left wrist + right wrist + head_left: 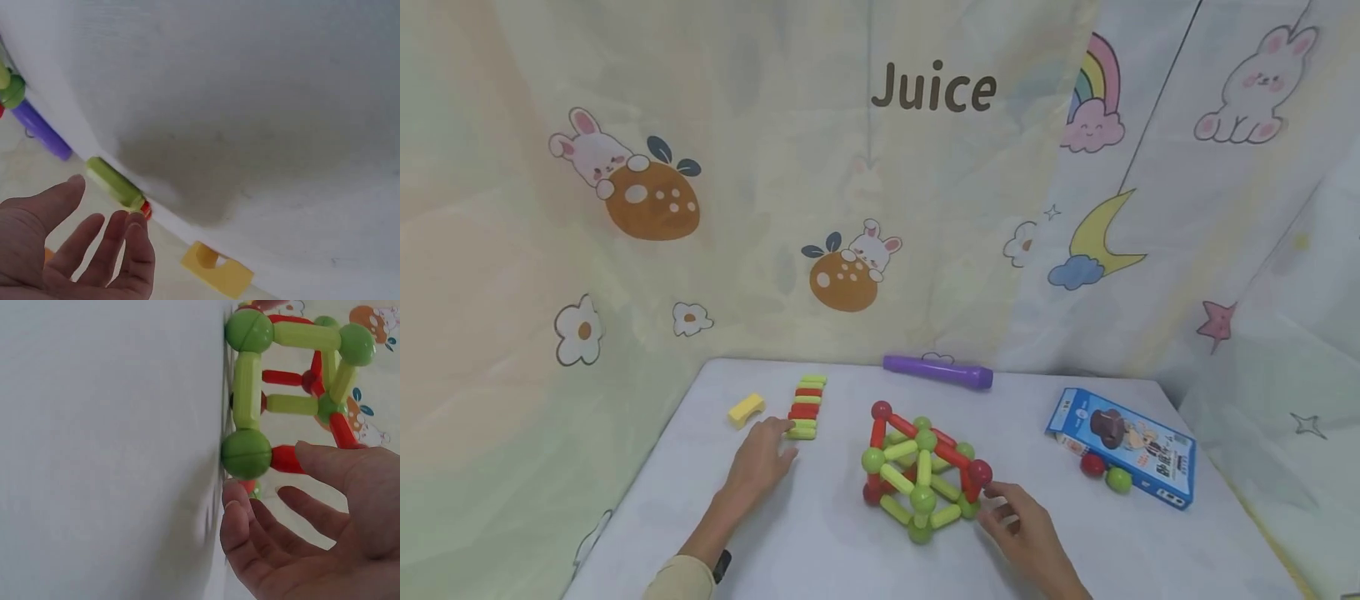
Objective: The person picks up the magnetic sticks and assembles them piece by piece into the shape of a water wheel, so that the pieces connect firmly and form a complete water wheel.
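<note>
The left hand (763,457) lies at the near end of a row of red and light-green rods (805,411), thumb and fingers apart. Its forefinger reaches the nearest rods; whether it touches is not certain, and no grip is evident. Principal risk here: a fingertip coming down askew could shove adjoining rods out of line, because they lie side by side with little space between them. A yellow arch block (746,411) stands just beyond this hand and could be knocked by the knuckles.

The ball-and-rod framework (925,469) stands on the white table (842,533), between the two hands. The right hand (1026,533) is at its right corner, thumb and fingers spread around a green corner ball (246,454) without clamping it. The thumb overlaps a red rod (286,459) in the wrist view; contact cannot be confirmed. A sideways push there could part a joint or skew the frame, since the load would fall on one corner. How firmly the joints hold cannot be told.

Secondary hazards: the loose red ball (1092,465) and loose green ball (1119,480) beside the blue box (1142,442) could roll if jogged; likewise the purple tube (937,372) near the far edge.
</note>
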Action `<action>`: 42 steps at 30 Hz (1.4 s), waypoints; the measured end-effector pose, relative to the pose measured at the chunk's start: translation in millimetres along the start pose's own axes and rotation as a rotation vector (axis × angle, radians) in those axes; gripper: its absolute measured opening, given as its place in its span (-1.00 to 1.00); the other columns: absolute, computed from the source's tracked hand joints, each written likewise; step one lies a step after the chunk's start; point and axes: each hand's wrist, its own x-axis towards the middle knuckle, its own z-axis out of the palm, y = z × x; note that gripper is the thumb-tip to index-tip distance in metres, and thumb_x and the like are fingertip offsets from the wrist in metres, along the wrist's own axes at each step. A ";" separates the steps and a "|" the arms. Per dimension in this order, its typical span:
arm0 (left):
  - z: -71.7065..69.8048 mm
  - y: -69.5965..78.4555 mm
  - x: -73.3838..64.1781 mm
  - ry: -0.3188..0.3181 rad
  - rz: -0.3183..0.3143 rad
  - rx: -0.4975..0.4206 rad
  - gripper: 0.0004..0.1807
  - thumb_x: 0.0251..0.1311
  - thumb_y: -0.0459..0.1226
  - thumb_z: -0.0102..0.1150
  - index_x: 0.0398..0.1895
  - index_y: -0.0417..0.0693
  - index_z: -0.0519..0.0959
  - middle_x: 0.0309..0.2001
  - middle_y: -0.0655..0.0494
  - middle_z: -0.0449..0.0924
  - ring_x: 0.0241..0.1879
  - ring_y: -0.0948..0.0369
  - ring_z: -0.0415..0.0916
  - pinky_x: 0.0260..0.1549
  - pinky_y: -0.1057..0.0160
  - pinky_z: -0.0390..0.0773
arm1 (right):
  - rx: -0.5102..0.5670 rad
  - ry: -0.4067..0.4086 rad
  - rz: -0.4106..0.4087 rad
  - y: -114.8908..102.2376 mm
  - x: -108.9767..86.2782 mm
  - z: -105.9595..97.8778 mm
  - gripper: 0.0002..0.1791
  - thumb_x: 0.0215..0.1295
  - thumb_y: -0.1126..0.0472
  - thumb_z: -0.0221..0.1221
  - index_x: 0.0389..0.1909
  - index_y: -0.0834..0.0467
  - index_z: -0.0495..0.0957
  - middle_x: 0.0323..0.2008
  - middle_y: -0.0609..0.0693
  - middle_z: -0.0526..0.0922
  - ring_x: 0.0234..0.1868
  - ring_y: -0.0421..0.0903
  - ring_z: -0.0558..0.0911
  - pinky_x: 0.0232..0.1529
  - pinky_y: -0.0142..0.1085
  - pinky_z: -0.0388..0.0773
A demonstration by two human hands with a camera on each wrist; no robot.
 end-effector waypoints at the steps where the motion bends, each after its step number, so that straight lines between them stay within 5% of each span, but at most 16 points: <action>1: 0.6 -1.8 1.3 -0.005 0.006 0.017 -0.50 0.27 -0.38 0.51 0.26 -0.32 0.64 0.17 -0.22 0.67 0.19 -0.11 0.60 0.21 -0.12 0.63 | 0.002 -0.011 -0.009 -1.0 0.9 1.7 -0.60 0.37 0.33 0.42 0.19 0.20 0.61 0.00 -0.04 0.72 -0.16 -0.20 0.68 -0.22 -0.40 0.66; 8: 10.6 -7.3 10.6 -0.034 0.064 0.052 -0.64 0.22 -0.45 0.51 0.10 -0.27 0.74 -0.07 -0.06 0.72 -0.02 0.04 0.62 0.03 0.00 0.70 | -0.031 -0.016 -0.031 -5.9 5.9 6.6 -0.67 0.30 0.33 0.47 0.03 0.18 0.62 -0.17 -0.10 0.69 -0.24 -0.21 0.64 -0.27 -0.39 0.64; 18: 23.4 -1.8 9.2 -0.049 0.010 -0.022 -0.80 0.22 -0.38 0.55 -0.13 -0.27 0.78 -0.19 -0.05 0.78 -0.17 0.10 0.70 -0.05 -0.02 0.76 | -0.008 -0.086 -0.001 0.3 3.1 9.4 -0.66 0.36 0.28 0.45 0.10 0.19 0.65 -0.18 -0.12 0.71 -0.20 -0.17 0.63 -0.23 -0.38 0.63; 23: 16.2 4.2 -4.0 -0.047 -0.044 -0.104 -0.85 0.17 -0.44 0.48 -0.19 -0.26 0.79 -0.31 0.01 0.76 -0.37 0.18 0.58 -0.31 0.14 0.71 | 0.011 -0.135 -0.038 -1.9 -1.1 12.6 -0.68 0.38 0.22 0.44 0.08 0.18 0.65 -0.15 -0.11 0.72 -0.20 -0.17 0.62 -0.22 -0.39 0.63; 27: -4.1 18.2 -24.1 0.008 -0.036 -0.172 -0.84 0.12 -0.42 0.52 -0.22 -0.16 0.79 -0.37 0.11 0.68 -0.40 0.21 0.52 -0.45 0.26 0.55 | 0.011 -0.166 -0.057 -6.1 -3.6 14.2 -0.69 0.40 0.19 0.43 0.07 0.16 0.64 -0.13 -0.11 0.71 -0.21 -0.20 0.62 -0.22 -0.40 0.62; 31: -31.2 49.9 -45.5 0.108 0.074 -0.217 -0.79 0.08 -0.38 0.63 -0.26 0.04 0.79 -0.25 0.22 0.70 -0.21 0.20 0.57 -0.26 0.21 0.63 | 0.000 -0.195 -0.061 -10.6 -3.9 14.0 -0.73 0.43 0.20 0.40 0.04 0.19 0.63 -0.18 -0.11 0.70 -0.22 -0.18 0.62 -0.23 -0.38 0.63; 35: -48.6 93.4 -64.4 0.077 0.235 -0.295 -0.74 0.06 -0.35 0.66 -0.31 0.19 0.77 -0.06 0.32 0.69 0.03 0.22 0.56 0.05 0.05 0.70 | 0.004 -0.253 -0.046 -14.2 -2.6 13.0 -0.78 0.48 0.19 0.35 0.00 0.21 0.62 -0.21 -0.11 0.69 -0.20 -0.13 0.63 -0.23 -0.34 0.64; 42: -30.7 143.5 -78.0 -0.040 0.476 -0.280 -0.83 0.05 -0.28 0.67 -0.35 0.11 0.81 0.08 0.29 0.66 0.09 0.23 0.51 0.07 0.19 0.66 | 0.009 -0.283 -0.065 -14.2 -4.9 12.8 -0.80 0.50 0.17 0.33 -0.01 0.18 0.62 -0.20 -0.12 0.71 -0.19 -0.12 0.63 -0.23 -0.35 0.63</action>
